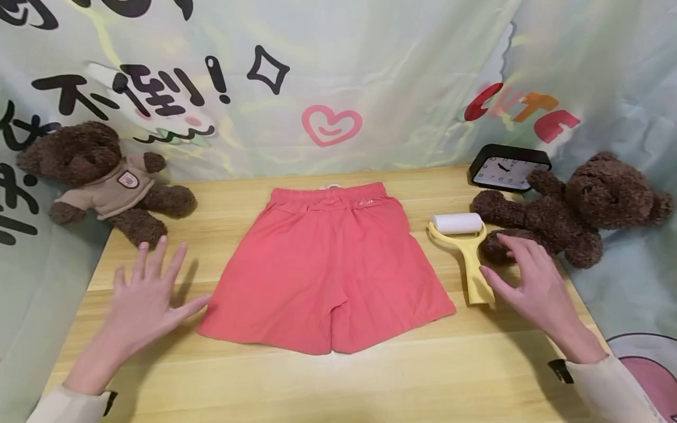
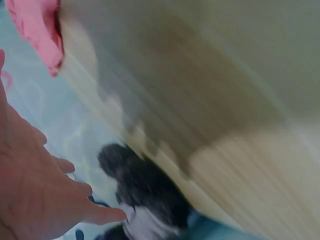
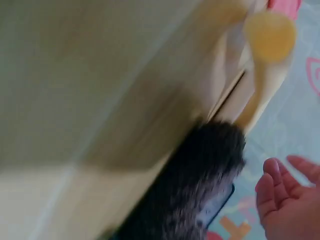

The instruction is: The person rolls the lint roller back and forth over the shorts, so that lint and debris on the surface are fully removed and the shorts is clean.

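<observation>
Coral-red shorts lie flat on the wooden table, waistband toward the back. My left hand hovers over the table at their left, its fingers spread and nothing held. In the head view its thumb tip appears beside the left leg hem; I cannot tell whether they touch. A lint roller with a white roll and yellow handle lies right of the shorts. Just right of that handle is my right hand, fingers loosely bent, thumb and fingers apart, holding nothing. The right wrist view shows the roller's blurred yellow handle end.
A brown teddy bear in a beige shirt sits at the back left. Another brown bear leans at the right, close to my right hand. Behind it stands a black-framed clock. Printed cloth walls the back and sides.
</observation>
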`<action>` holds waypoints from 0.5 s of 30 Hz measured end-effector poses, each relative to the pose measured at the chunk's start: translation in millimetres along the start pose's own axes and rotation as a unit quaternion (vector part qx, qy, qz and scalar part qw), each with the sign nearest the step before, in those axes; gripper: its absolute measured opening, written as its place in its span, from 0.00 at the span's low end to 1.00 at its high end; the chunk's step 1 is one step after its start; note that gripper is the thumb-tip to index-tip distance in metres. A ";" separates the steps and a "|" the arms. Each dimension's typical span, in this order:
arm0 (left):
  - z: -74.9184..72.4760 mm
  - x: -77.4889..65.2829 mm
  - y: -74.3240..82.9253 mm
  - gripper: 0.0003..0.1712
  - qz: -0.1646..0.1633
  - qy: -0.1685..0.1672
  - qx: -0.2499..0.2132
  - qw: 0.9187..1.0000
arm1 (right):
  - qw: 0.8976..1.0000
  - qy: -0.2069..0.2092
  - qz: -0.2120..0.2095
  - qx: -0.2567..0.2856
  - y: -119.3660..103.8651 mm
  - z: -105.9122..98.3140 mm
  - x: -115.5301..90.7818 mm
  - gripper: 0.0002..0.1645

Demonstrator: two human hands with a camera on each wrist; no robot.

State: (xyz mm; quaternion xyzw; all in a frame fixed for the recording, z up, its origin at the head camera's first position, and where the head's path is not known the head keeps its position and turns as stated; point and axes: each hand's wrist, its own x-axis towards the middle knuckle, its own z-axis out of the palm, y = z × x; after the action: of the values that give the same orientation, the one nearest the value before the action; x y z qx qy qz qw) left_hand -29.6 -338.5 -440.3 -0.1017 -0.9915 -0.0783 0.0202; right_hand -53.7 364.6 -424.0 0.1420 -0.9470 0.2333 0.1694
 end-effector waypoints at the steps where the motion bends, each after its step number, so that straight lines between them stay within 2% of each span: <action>1: 1.0 5.6 4.0 0.71 0.002 -0.007 -0.012 1.000 | 1.000 0.004 0.016 0.006 -3.7 2.4 -0.5 0.40; 5: 5.6 31.6 18.9 0.69 0.011 -0.034 -0.054 0.998 | 0.995 -0.006 0.091 0.030 -15.7 10.2 -6.1 0.27; 7: 9.8 45.5 24.8 0.68 0.014 -0.047 -0.065 0.997 | 0.992 -0.020 0.120 0.032 -19.1 12.6 -9.2 0.25; 10: 16.3 64.9 33.1 0.67 0.022 -0.067 -0.068 0.995 | 0.987 -0.053 0.153 0.016 -22.4 16.3 -13.0 0.29; 15: 25.5 91.9 46.5 0.66 0.030 -0.092 -0.070 0.993 | 0.979 -0.094 0.182 0.010 -27.4 25.3 -12.0 0.41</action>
State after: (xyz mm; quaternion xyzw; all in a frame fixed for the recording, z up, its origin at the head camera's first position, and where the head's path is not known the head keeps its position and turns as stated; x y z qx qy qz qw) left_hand -110.6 -271.2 -453.3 -0.1390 -0.9778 -0.1375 -0.0755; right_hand -39.8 331.1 -439.0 -0.0103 -0.9662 0.2554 0.0329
